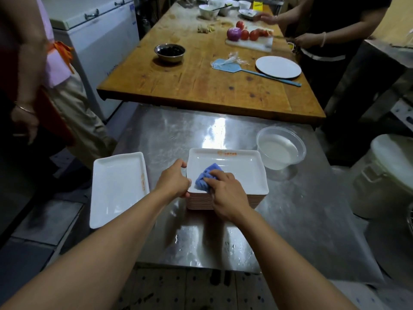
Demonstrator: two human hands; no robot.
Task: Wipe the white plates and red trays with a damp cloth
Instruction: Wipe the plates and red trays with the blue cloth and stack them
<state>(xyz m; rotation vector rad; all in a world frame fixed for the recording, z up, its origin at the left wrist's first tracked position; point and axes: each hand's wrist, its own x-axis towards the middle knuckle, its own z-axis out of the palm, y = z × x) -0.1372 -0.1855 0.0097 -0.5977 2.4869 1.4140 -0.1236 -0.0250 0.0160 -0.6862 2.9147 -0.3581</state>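
Head view: a lone plate [116,186] lies at the steel table's [301,220] left edge, and beside it the left hand [173,181] grips the left rim of the top plate [241,171] on a stack [223,201]. Right hand [225,193] curls over a blue cloth [204,176], pressing it onto that plate's near-left part, the cloth showing just past the fingertips. A water bowl [281,147] sits right of the stack.

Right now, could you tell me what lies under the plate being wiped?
Under the top plate is a stack of similar plates, only their edges showing. Their faces are covered. The stack stands on the steel table.
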